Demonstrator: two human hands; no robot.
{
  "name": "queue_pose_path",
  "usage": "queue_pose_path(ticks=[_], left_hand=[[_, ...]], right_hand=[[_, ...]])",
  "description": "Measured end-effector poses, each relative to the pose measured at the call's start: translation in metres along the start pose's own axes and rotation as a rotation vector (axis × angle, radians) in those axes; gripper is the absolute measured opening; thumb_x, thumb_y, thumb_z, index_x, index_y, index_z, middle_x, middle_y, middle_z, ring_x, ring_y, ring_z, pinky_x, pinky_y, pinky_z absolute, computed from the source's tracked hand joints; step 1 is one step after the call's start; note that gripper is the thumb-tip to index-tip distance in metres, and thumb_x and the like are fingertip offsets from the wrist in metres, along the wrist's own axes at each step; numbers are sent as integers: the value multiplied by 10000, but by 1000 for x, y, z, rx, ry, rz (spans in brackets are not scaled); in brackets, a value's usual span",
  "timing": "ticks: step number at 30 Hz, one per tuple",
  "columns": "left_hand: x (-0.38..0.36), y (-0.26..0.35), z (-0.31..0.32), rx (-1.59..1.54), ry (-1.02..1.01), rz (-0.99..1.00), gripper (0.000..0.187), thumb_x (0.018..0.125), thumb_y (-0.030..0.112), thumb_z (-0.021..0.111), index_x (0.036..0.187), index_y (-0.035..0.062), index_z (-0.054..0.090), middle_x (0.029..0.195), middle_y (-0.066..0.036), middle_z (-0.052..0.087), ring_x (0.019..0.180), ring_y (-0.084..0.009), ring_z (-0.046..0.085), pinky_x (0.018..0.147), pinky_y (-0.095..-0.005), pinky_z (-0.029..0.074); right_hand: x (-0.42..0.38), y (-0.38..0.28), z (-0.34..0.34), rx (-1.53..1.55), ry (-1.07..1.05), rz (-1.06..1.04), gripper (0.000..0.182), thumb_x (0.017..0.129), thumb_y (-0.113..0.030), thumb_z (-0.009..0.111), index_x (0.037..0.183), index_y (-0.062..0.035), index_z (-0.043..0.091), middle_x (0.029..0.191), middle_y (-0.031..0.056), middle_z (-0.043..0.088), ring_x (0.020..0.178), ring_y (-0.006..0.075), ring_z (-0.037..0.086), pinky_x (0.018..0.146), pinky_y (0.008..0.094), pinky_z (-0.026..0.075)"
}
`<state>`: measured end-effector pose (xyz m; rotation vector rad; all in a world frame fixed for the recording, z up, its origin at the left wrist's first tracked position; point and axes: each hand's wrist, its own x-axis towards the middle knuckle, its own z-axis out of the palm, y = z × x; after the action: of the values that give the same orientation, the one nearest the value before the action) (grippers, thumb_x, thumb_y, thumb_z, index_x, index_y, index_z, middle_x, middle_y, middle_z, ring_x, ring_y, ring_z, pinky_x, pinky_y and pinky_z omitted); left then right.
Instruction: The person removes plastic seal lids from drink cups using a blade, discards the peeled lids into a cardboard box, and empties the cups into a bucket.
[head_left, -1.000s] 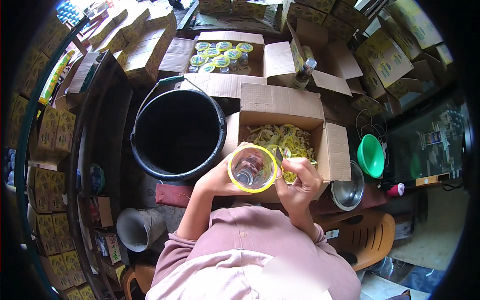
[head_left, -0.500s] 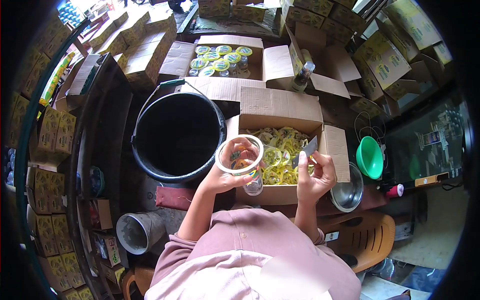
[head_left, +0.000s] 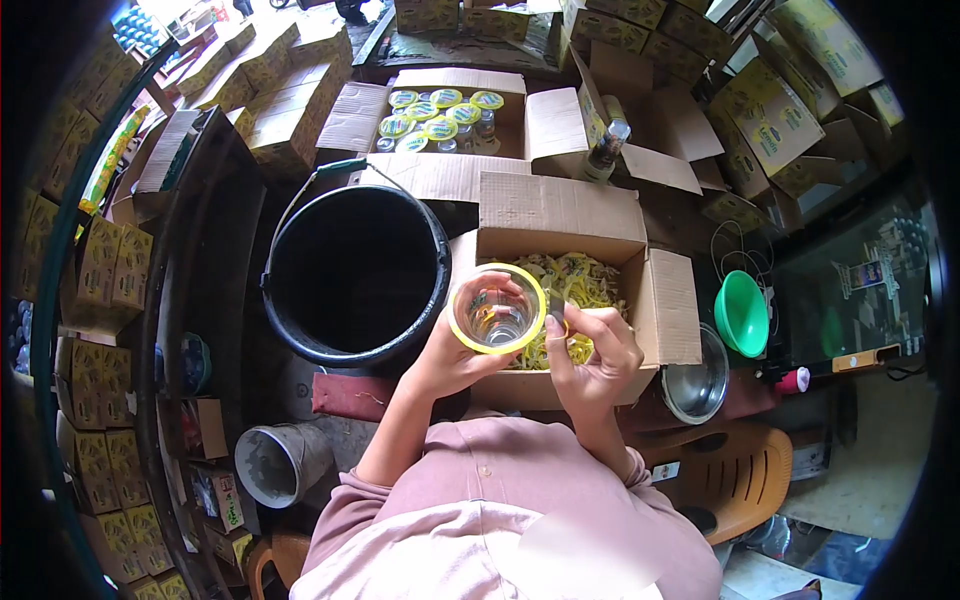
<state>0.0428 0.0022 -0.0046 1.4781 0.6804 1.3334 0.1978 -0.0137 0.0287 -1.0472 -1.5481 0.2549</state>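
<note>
My left hand [head_left: 440, 362] is wrapped round a clear plastic cup [head_left: 500, 322], its open mouth tilted up toward me. A yellow ring runs along the cup's rim, and my fingers show through the clear wall. Between thumb and fingers of my right hand [head_left: 598, 362] is a small grey flat blade [head_left: 557, 298], right at the right side of the rim. Below both hands stands an open cardboard box [head_left: 562, 208] holding a heap of yellow plastic strips [head_left: 585, 285].
A large black bucket [head_left: 275, 315] stands left of the box. Behind is a carton [head_left: 455, 180] of yellow-lidded cups [head_left: 440, 127], with a bottle [head_left: 607, 150] beside it. A green bowl [head_left: 741, 315] and a metal bowl [head_left: 697, 385] sit at right, a grey pail [head_left: 270, 468] at lower left.
My right hand has moved left with the blade, from beside the cup to its rim. The cup has tipped further toward me, and its rim now shows yellow instead of whitish.
</note>
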Motion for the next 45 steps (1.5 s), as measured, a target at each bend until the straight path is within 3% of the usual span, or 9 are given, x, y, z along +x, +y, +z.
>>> queue_pose_path(ticks=[20,23,28,33,37,39,41,44,45], left_hand=[[1,1,-2,44,-67,-42,677,601,-5,707,1202,19,396,1110,-93,480,1029,-175,504,902,-293,415],[2,4,0,79,-161,-91,679,591,3,717,1193,16,403,1130,-100,465,1032,-192,506,902,-296,417],[6,-3,-3,157,-185,-42,661,638,47,706,1215,15,386,1141,-108,439,1045,-185,495,872,-304,436],[4,-5,-2,-24,-92,-76,648,694,31,668,1254,11,342,1131,-97,440,1010,-158,491,825,-277,441],[3,-5,-6,-43,-63,-80,628,728,40,663,1261,9,332,1121,-94,455,1015,-149,481,824,-273,438],[3,-8,-7,-89,-44,-90,627,733,43,664,1263,9,330,1124,-94,455,1019,-147,479,825,-269,436],[3,-10,-7,-103,-35,-94,626,737,47,666,1263,9,329,1127,-93,455,1022,-147,478,827,-269,434],[2,-8,-7,-86,-29,-93,628,745,42,660,1270,12,315,1130,-97,456,1029,-152,477,832,-273,432],[3,-7,-7,-76,-33,-88,630,749,38,656,1273,13,308,1131,-99,457,1031,-154,477,834,-275,431]], right_hand=[[-4,2,-1,-18,-2,14,266,656,73,663,904,-25,670,710,74,604,626,144,593,589,244,470],[-5,8,-2,-40,-7,24,284,654,82,652,917,-25,666,716,76,604,628,146,589,589,245,466],[-2,11,-3,-68,40,49,276,649,85,649,902,-24,658,717,71,595,612,141,571,571,242,450],[3,31,-15,-73,140,93,236,662,58,667,880,-29,646,692,48,572,595,120,553,538,238,432],[-4,69,-23,-77,-19,264,348,700,85,618,1027,-34,617,770,57,585,588,99,533,537,222,444],[-9,78,-28,-350,-460,513,699,668,131,556,1309,-112,417,1147,161,525,625,140,565,608,257,500],[-31,95,-25,-575,-495,358,760,660,131,550,1348,-125,355,1205,191,481,681,154,597,633,244,507],[-40,101,-26,-603,-495,343,747,662,117,566,1345,-96,351,1176,198,502,708,161,617,643,238,512],[-38,100,-28,-509,-503,453,726,669,110,577,1334,-83,361,1139,187,527,712,158,619,646,240,513]])
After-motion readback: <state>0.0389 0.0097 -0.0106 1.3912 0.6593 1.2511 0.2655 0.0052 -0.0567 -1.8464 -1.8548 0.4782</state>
